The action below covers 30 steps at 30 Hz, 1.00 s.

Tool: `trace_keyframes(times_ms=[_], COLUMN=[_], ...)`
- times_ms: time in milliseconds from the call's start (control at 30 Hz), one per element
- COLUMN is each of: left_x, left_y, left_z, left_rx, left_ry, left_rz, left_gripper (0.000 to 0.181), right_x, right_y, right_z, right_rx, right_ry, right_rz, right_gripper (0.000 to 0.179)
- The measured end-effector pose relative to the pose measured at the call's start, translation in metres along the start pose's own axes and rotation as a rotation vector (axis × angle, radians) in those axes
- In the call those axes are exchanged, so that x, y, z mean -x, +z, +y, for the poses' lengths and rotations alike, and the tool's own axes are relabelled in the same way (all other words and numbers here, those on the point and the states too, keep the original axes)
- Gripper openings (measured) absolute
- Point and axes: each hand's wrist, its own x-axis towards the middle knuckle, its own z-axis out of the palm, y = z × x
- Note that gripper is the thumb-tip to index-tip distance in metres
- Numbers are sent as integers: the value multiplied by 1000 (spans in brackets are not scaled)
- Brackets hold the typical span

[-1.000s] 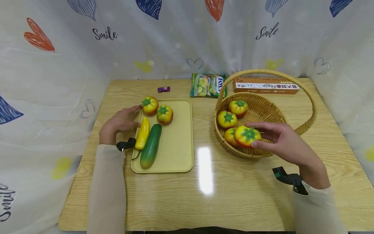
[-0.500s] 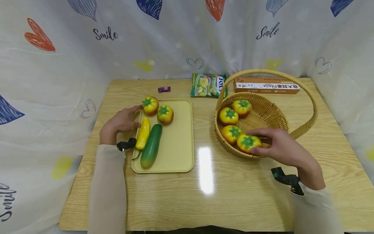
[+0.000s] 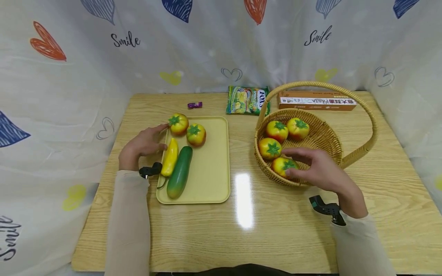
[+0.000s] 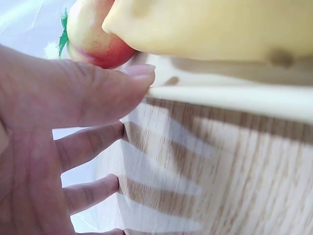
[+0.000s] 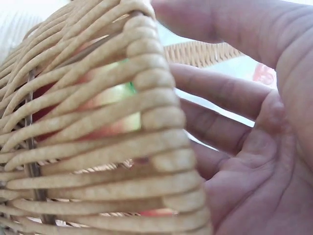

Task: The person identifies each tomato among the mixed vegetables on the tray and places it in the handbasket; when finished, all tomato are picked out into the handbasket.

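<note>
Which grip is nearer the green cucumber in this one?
Left. The left grip is at the left edge of the tray, with the yellow vegetable between it and the green cucumber; the right grip is farther off, over the basket.

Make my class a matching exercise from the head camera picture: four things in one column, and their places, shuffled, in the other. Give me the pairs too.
Things
1. yellow pepper
2. small purple packet
3. pasta box
4. right hand

Places
A. on the far side of the wicker basket
B. on the tray, beside the long green vegetable
C. partly over the wicker basket
D. on the table, beyond the tray's far edge

Right pairs: 1-B, 2-D, 3-A, 4-C
</note>
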Motion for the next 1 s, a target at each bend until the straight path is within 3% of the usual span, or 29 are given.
trace_keyframes(times_ms=[200,367,667,1000], left_x=[-1,-2,-1,-3], left_y=[0,0,0,2], left_z=[0,-1,-2,-7], left_rx=[-10,-10,10,6], left_ry=[-1,-6,2,27], left_rz=[4,0,2,5], left_gripper=[87,87,86,86], right_x=[-1,-14,-60,-111], right_y=[0,8,47,98], right_z=[-6,-20,-59,-93], right_rx=[-29,-133,-282,-461], right_ry=[-45,-79,-182,-252], right_rz=[66,87,89,180], right_gripper=[50,52,57,59])
